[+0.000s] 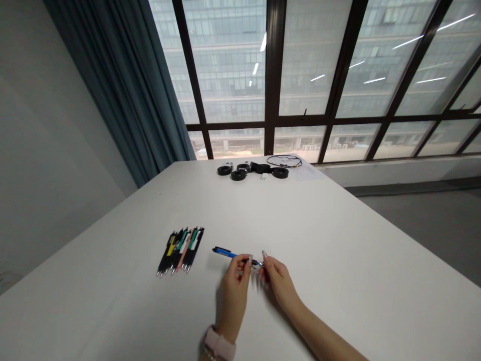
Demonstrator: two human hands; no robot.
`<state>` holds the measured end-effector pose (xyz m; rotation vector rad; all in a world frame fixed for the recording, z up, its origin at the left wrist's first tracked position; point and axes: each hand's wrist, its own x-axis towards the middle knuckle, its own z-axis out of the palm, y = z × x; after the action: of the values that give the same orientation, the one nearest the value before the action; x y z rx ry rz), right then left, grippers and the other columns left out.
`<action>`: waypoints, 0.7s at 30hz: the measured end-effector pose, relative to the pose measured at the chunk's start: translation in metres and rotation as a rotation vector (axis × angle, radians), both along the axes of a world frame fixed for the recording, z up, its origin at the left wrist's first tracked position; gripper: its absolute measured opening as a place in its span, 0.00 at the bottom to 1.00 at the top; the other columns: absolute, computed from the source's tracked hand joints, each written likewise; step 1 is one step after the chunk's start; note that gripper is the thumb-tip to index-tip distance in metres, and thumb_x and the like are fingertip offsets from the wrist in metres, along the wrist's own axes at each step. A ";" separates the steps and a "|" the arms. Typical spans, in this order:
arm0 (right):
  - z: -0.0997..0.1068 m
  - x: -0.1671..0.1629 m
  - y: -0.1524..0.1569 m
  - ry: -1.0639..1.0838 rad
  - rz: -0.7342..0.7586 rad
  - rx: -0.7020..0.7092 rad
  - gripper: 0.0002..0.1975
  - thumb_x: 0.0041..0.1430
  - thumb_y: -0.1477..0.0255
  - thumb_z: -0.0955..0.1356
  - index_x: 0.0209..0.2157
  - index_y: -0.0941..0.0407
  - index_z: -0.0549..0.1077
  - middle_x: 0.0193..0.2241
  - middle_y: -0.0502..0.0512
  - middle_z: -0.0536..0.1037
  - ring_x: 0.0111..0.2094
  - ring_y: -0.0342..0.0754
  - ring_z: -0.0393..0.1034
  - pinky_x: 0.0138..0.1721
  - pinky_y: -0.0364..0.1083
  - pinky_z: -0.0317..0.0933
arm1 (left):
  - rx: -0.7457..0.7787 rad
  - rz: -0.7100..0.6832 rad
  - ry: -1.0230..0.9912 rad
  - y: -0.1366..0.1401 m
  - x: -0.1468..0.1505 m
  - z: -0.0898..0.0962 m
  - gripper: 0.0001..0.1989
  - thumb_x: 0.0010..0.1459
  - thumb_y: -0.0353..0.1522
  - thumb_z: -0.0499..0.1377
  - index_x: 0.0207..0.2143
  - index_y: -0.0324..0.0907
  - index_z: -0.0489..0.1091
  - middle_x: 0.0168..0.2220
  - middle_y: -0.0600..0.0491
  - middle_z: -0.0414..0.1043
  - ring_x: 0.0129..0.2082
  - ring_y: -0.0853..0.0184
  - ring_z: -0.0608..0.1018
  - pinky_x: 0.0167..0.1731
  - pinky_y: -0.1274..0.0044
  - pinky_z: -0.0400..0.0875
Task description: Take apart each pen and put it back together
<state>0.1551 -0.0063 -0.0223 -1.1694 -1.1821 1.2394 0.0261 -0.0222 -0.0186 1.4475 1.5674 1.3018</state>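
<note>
A blue and black pen [225, 252] is pinched between the thumb and fingers of my left hand [236, 283], its clip end pointing left and its tip towards the right. My right hand [278, 282] is closed at the pen's silvery tip, thumb and fingertips pressed together there. Whether the tip piece is apart from the barrel is too small to tell. To the left, several pens [181, 249] lie side by side in a slanted row, in black, yellow, green, white and pink.
At the far end of the white table [124, 296] lie several black rolls [238, 175], a coiled black cable [284, 161] and a sheet of paper [308, 173]. Beyond stand windows and a blue curtain [124, 75]. The table's right edge slopes down past my right arm.
</note>
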 end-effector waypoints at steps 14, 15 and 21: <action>-0.003 0.004 0.000 0.027 0.041 0.027 0.26 0.49 0.46 0.71 0.26 0.57 0.75 0.19 0.47 0.68 0.23 0.44 0.59 0.26 0.44 0.53 | -0.032 -0.026 -0.024 0.003 -0.001 -0.006 0.16 0.60 0.44 0.57 0.44 0.46 0.74 0.35 0.50 0.79 0.33 0.62 0.81 0.33 0.74 0.74; -0.004 0.004 0.001 0.034 0.038 0.021 0.25 0.49 0.46 0.71 0.26 0.57 0.75 0.18 0.47 0.68 0.22 0.44 0.59 0.26 0.44 0.53 | -0.036 -0.031 -0.026 0.002 -0.001 -0.005 0.16 0.60 0.44 0.57 0.44 0.45 0.74 0.35 0.50 0.79 0.33 0.62 0.81 0.33 0.74 0.74; -0.007 0.005 0.003 0.077 -0.017 0.021 0.26 0.47 0.47 0.72 0.25 0.58 0.76 0.19 0.49 0.70 0.23 0.45 0.61 0.27 0.44 0.55 | -0.016 -0.057 -0.065 0.000 0.002 -0.001 0.22 0.61 0.45 0.56 0.53 0.44 0.68 0.35 0.51 0.77 0.30 0.66 0.79 0.29 0.76 0.73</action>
<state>0.1598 -0.0029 -0.0289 -1.1044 -1.1238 1.2457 0.0285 -0.0224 -0.0193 1.4159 1.4810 1.2874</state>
